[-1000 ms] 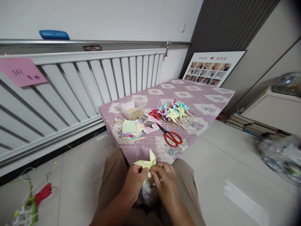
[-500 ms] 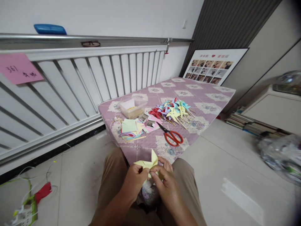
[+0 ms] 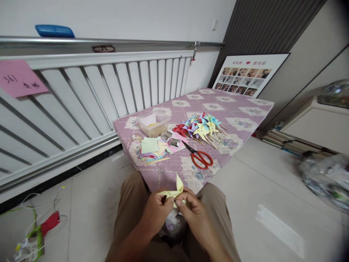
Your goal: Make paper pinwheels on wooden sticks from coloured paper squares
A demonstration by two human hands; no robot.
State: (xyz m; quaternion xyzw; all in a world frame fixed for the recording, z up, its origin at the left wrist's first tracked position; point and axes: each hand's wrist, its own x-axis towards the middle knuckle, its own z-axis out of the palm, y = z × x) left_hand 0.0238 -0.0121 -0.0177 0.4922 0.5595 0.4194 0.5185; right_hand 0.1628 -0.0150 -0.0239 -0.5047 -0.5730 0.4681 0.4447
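Pinwheel (image 3: 174,193) lies between my left hand (image 3: 157,209) and right hand (image 3: 195,211), fingers of both gripping it, one blade (image 3: 179,183) pointing forward.

White radiator (image 3: 111,80) (ribbed) lines pale wall (image 3: 136,20).

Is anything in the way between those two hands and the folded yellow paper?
Nothing visible is: the left hand and right hand both pinch the folded yellow paper. The red-handled scissors lie farther off on the flowered cloth, apart from both hands.
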